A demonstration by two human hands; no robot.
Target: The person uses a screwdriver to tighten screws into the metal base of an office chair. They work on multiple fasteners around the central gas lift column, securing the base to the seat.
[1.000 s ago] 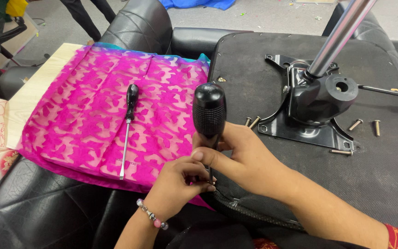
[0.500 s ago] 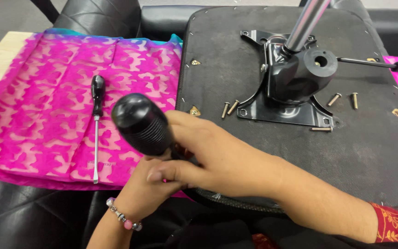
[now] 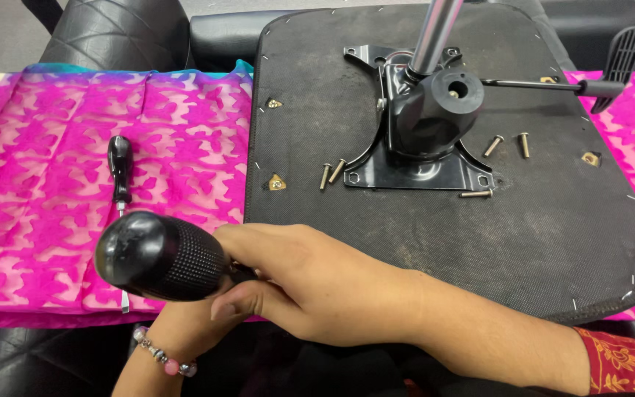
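Note:
My right hand (image 3: 317, 287) is wrapped around the neck of a large screwdriver whose fat black knurled handle (image 3: 159, 257) points left, at the near edge of an upturned black chair seat (image 3: 538, 242). From below, my left hand (image 3: 185, 331), with a bead bracelet on its wrist, grips the same tool. The tip is hidden under my hands. On the seat stands a black tilt mechanism (image 3: 435, 110) on its metal plate (image 3: 420, 175), with a chrome column (image 3: 435, 33) rising from it. Several loose screws (image 3: 330, 175) lie around the plate.
A smaller black-handled screwdriver (image 3: 119, 165) lies on the pink patterned cloth (image 3: 38, 147) to the left. A lever with a black paddle (image 3: 622, 51) sticks out right of the mechanism. Black quilted chair parts (image 3: 112, 33) lie beyond.
The big handle has tipped from upright to lying over toward the left while both hands stayed on it. The view has shifted toward the seat.

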